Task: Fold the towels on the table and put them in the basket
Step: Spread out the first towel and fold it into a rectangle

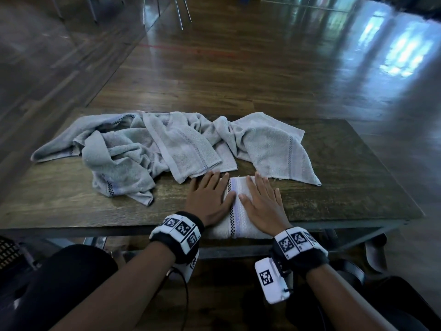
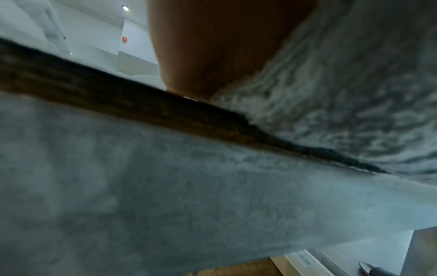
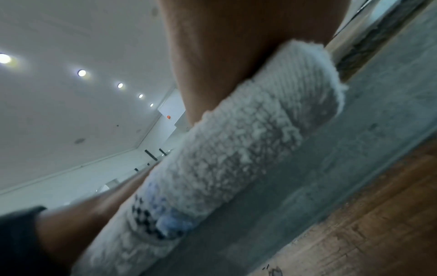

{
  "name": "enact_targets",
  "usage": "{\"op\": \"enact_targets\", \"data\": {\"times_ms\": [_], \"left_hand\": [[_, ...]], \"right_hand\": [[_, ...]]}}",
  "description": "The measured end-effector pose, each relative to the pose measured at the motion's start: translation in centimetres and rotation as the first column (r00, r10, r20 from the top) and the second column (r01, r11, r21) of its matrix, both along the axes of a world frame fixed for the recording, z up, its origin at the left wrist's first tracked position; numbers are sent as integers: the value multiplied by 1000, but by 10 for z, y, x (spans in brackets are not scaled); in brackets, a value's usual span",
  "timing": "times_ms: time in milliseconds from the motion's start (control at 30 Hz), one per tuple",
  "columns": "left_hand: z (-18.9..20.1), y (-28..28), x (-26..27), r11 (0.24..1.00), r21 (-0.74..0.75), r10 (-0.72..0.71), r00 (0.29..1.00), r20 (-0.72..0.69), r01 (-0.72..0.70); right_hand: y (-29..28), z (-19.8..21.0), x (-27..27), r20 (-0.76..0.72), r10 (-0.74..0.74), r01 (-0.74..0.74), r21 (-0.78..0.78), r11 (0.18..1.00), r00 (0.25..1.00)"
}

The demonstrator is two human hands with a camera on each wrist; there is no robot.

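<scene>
A folded white towel [image 1: 236, 211] with a black checked stripe lies at the near edge of the wooden table [image 1: 346, 177]. My left hand [image 1: 210, 197] lies flat on its left half, fingers straight. My right hand [image 1: 262, 201] presses flat on its right half. The left wrist view shows my palm [image 2: 212, 46] on the terry cloth [image 2: 331, 112] at the table edge. The right wrist view shows the towel's folded edge [image 3: 236, 149] under my palm [image 3: 236, 37]. Several unfolded grey towels [image 1: 133, 149] lie crumpled beyond the hands, one spread to the right [image 1: 274, 146].
The table's near edge [image 1: 95, 229] runs just under my wrists. A dark mesh object [image 1: 9, 252] shows at the lower left, too little to tell what it is. Chair legs [image 1: 181, 13] stand on the wooden floor beyond the table.
</scene>
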State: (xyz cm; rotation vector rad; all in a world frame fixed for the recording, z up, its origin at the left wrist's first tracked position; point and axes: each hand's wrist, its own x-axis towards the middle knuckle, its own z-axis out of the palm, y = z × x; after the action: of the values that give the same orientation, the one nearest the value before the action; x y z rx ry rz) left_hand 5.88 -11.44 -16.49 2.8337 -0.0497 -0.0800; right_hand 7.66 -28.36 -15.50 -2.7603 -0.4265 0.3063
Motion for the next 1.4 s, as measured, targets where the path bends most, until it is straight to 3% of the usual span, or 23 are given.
{"op": "enact_targets", "data": {"times_ms": [200,300,367,433,500,567,867,1033,1133,1233,1300,1333,1400], "left_hand": [[-1,11,-7,997,71,2,999,51,-5],[6,28,-18,991,131,13,992,129,-30],[9,41,-26,995,85,30,986,161,-45],[10,52,-34,994,-41,104,980,169,-98],[11,59,-42,959,-211,221,966,137,-190],[12,62,-47,929,-274,274,960,63,-248],[11,46,-36,950,-150,274,961,-30,-276],[20,31,-24,945,-206,230,965,-129,-253],[24,31,-21,805,-507,232,951,-206,-306],[25,31,-22,528,-729,276,899,-339,-437],[27,30,-27,304,-781,259,836,-485,-547],[29,30,-30,239,-780,240,814,-529,-578],[36,32,-39,208,-777,194,803,-563,-595]], "right_hand": [[-19,4,10,-25,-107,107,-15,994,994],[-36,8,11,110,-160,161,0,987,981],[-47,8,11,172,-196,198,4,980,965],[-57,7,11,145,-241,243,4,970,960],[-63,7,11,72,-278,276,35,961,958],[-65,8,12,16,-281,278,107,955,959],[-42,16,13,-92,-180,196,204,959,979],[-37,18,17,-153,-216,244,203,948,964],[-37,21,17,-252,-229,293,258,921,940],[-37,26,13,-318,-246,357,359,863,916],[-36,28,8,-409,-228,414,456,788,884],[-36,29,3,-465,-203,445,501,742,862],[-35,35,-8,-552,-135,490,569,660,823]]}}
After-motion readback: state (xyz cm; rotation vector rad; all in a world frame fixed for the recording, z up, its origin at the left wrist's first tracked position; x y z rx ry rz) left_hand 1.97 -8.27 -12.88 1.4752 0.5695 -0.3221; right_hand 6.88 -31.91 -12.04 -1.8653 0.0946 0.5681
